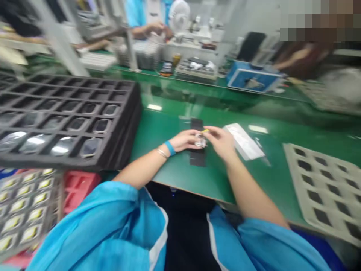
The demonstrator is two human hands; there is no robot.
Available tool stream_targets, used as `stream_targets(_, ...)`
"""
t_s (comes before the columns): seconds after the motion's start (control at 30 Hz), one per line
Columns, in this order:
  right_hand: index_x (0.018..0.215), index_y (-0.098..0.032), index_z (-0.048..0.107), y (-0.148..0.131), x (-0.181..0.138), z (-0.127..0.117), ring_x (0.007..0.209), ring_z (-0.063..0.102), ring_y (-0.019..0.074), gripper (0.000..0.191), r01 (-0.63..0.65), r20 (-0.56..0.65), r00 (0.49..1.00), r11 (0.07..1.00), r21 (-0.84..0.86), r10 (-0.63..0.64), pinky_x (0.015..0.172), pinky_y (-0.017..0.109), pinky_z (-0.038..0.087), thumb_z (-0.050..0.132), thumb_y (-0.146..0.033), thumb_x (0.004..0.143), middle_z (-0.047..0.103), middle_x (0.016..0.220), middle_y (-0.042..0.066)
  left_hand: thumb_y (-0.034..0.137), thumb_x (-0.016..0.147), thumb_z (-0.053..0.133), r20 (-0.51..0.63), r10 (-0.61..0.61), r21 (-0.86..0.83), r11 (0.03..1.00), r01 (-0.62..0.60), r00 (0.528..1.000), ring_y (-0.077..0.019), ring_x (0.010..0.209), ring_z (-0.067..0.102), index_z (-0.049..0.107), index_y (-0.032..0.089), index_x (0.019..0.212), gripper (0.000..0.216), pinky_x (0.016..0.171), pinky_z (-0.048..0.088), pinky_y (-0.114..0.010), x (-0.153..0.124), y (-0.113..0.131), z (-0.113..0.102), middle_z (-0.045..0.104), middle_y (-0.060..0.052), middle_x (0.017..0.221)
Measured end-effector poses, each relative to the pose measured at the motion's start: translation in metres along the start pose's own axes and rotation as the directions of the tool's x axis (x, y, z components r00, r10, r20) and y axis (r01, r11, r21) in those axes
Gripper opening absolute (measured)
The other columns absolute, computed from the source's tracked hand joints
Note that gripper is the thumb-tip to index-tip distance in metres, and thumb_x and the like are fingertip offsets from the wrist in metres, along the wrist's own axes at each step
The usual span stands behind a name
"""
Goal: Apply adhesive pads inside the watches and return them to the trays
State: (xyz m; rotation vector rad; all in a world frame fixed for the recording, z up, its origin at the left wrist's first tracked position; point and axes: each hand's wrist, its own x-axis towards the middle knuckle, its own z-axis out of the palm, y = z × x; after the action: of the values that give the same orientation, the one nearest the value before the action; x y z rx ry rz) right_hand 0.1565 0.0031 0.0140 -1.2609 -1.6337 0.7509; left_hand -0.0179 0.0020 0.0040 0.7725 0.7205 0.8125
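My left hand (pixel 187 140), with a blue band at the wrist, has its fingers closed around a small white-and-dark part (pixel 200 140). What kind of part it is I cannot make out. Just right of it, my right hand (pixel 221 140) pinches a thin yellow piece (pixel 204 131) at the part's upper edge. Both hands are over a narrow black mat (pixel 197 159) on the green table (pixel 169 169). Close by my right hand lies a white rectangular box or pad (pixel 244 142).
Left stands a stack of black foam trays (pixel 118 124) with glassy square pieces. Below it, a tray (pixel 25 207) holds yellow-topped parts beside a red tray (pixel 80 186). A beige tray (pixel 318 182) lies right. A blue box (pixel 254 78) and a co-worker (pixel 152 26) are beyond.
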Motion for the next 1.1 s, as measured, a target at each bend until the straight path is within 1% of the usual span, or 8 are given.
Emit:
stream_targets(0.1,0.101,-0.022,0.075,0.011,-0.007,-0.002,0.085,0.068,0.0204,0.027,0.168,0.022,0.986,0.985,-0.035,-0.167,0.084,0.038,0.056,0.064,-0.038,0.082,0.074,0.096,0.005,0.004,0.076,0.066,-0.043,0.01,0.102,0.995,-0.006,0.999,-0.0136,0.068,0.068,0.064,0.012,0.093,0.019,0.077,0.06,-0.035,0.005,-0.002,0.003,0.07,-0.005,0.078)
stream_targets(0.2,0.102,-0.025,0.075,0.009,-0.018,-0.004,0.09,0.067,0.0209,0.022,0.243,0.026,0.97,0.965,-0.098,-0.242,0.087,0.038,0.055,0.062,-0.034,0.087,0.074,0.098,0.004,0.004,0.075,0.066,-0.091,0.036,0.169,0.985,-0.02,0.995,-0.0131,0.063,0.066,0.063,0.012,0.089,0.015,0.062,0.059,-0.028,0.002,-0.006,0.011,0.068,-0.004,0.073)
stream_targets(0.3,0.104,-0.026,0.074,0.011,-0.02,0.0,0.096,0.066,0.0219,0.022,0.255,0.042,0.967,0.962,-0.099,-0.252,0.094,0.041,0.052,0.062,-0.034,0.087,0.074,0.102,0.004,0.003,0.073,0.067,-0.139,0.054,0.203,0.979,-0.025,0.989,-0.0125,0.058,0.064,0.062,0.012,0.084,0.015,0.055,0.057,-0.025,0.001,-0.007,0.016,0.066,-0.002,0.069)
stream_targets(0.37,0.113,-0.026,0.07,0.019,-0.015,0.003,0.096,0.066,0.0207,0.03,0.184,0.022,0.983,0.983,0.013,-0.184,0.093,0.039,0.053,0.064,-0.038,0.086,0.073,0.106,0.004,0.003,0.074,0.065,-0.169,0.046,0.211,0.978,-0.009,0.984,-0.0136,0.058,0.065,0.061,0.012,0.084,0.014,0.053,0.056,-0.024,0.002,-0.005,0.015,0.067,-0.003,0.069)
stream_targets(0.47,0.112,-0.023,0.066,0.035,-0.004,0.009,0.092,0.067,0.019,0.034,0.033,-0.034,0.999,0.988,0.151,-0.028,0.085,0.035,0.055,0.065,-0.041,0.084,0.072,0.107,0.006,0.006,0.077,0.06,-0.271,0.079,0.182,0.983,-0.03,0.959,-0.0152,0.064,0.068,0.059,0.012,0.085,0.01,0.057,0.056,-0.024,0.007,-0.001,0.007,0.071,-0.006,0.075)
stream_targets(0.6,0.079,-0.02,0.07,0.045,0.003,0.012,0.09,0.064,0.0201,0.006,0.034,0.082,0.996,0.995,-0.098,-0.026,0.085,0.036,0.053,0.066,-0.025,0.081,0.07,0.094,0.006,0.005,0.078,0.056,-0.4,0.121,0.078,0.992,-0.098,0.909,-0.0144,0.071,0.07,0.056,0.013,0.083,0.009,0.075,0.058,-0.032,0.013,0.005,-0.003,0.072,-0.006,0.076)
stream_targets(0.77,0.07,-0.02,0.071,0.042,0.0,0.017,0.101,0.06,0.024,0.01,0.12,0.218,0.974,0.943,-0.31,-0.052,0.1,0.045,0.044,0.072,-0.013,0.076,0.066,0.1,0.007,0.006,0.079,0.056,-0.358,0.081,0.022,0.997,-0.078,0.93,-0.0145,0.073,0.069,0.057,0.013,0.085,0.01,0.082,0.058,-0.039,0.013,0.004,-0.003,0.072,-0.006,0.077)
stream_targets(1.1,0.067,-0.02,0.07,0.038,-0.003,0.027,0.102,0.056,0.0237,0.014,0.039,0.177,0.984,0.933,-0.359,0.028,0.1,0.046,0.042,0.073,-0.011,0.078,0.062,0.102,0.007,0.003,0.077,0.058,-0.381,0.075,0.061,0.997,-0.056,0.922,-0.0147,0.07,0.069,0.057,0.013,0.082,0.011,0.071,0.058,-0.031,0.012,0.003,0.0,0.071,-0.005,0.071)
